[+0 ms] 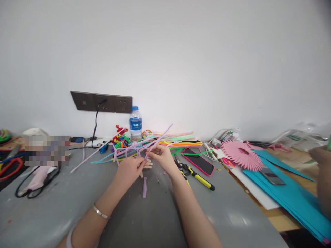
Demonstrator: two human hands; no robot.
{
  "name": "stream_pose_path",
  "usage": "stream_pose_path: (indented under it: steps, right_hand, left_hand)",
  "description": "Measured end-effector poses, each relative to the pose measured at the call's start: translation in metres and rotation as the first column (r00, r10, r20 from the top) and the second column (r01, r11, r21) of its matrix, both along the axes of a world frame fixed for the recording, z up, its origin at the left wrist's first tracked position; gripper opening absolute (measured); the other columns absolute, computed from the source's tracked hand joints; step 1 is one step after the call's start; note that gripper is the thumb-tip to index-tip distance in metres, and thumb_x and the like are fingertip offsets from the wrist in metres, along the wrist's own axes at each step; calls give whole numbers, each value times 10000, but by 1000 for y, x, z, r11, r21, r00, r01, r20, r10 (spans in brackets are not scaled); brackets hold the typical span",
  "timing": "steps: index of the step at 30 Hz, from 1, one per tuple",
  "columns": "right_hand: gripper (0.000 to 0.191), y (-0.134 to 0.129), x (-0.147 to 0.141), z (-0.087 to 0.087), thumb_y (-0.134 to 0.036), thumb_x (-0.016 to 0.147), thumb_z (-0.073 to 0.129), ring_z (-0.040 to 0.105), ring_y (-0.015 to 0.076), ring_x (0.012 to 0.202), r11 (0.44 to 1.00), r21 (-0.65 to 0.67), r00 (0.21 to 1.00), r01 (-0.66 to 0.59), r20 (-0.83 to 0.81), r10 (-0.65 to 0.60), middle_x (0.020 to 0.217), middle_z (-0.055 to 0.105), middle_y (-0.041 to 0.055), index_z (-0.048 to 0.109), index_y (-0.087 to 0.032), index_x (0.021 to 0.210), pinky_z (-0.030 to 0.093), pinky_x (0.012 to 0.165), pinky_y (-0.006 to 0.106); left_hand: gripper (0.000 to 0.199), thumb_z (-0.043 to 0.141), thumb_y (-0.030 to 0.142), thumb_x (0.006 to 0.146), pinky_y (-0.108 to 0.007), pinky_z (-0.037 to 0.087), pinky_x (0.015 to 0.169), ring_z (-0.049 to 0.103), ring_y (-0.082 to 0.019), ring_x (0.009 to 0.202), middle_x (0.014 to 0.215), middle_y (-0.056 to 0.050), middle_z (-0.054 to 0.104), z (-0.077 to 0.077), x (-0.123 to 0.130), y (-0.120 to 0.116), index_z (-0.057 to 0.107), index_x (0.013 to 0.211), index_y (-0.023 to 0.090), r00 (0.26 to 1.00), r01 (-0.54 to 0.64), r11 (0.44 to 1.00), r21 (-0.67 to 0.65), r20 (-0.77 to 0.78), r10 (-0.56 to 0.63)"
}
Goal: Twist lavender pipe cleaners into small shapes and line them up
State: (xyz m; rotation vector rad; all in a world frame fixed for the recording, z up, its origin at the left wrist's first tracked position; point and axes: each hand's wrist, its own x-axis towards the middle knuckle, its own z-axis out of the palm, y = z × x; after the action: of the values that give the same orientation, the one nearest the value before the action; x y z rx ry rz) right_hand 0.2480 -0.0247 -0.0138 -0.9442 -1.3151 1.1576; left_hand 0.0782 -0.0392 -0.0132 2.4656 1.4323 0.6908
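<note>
Close together near the middle, my left hand (131, 167) and my right hand (162, 156) pinch a purple pipe cleaner (162, 133) that slants up to the right. Other bent purple stems (126, 149) spread out to the left behind the fingers. Beneath my hands a pale wooden-looking piece (148, 165) shows in part. On the grey table (124, 220), just in front of my hands, lies a short purple bundle (144, 187).
Behind stand a water bottle (136, 125) and colourful stems (181, 143). Yellow-black pliers (200, 179) and a phone (199, 162) lie right. Further right are a pink paper fan (241, 155), blue sheets (289, 193) and another person's hand (322, 165). A pink glue gun (37, 179) lies left.
</note>
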Motion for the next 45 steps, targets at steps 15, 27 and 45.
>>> stream_pose_path:
  steps: [15,27,45]
  right_hand:
    - [274,2,-5,-3,-365,664,770,676,174,690,999,-28,996,22,-80,-24,738,706,23,581,-188,751,554,658,298]
    - [266,1,8,-3,-389,689,762,678,162,685,994,-90,998,-62,-27,59,773,733,45,692,-158,802,544,661,279]
    - [62,-11,-15,3,-203,839,625,554,218,959,752,655,851,68,355,-386,986,611,66,672,-238,820,421,859,377]
  left_hand:
    - [222,573,360,834,-289,460,624,660,-219,650,751,-69,740,5,1,4,715,885,196,881,105,971,-214,474,9]
    - [200,613,347,799,-303,490,676,682,-233,704,721,-33,754,8,-10,11,758,743,222,812,201,934,-296,584,10]
    - [302,894,308,546,-188,525,631,662,-111,691,763,-9,728,-2,7,12,718,758,183,50,602,620,-503,799,599]
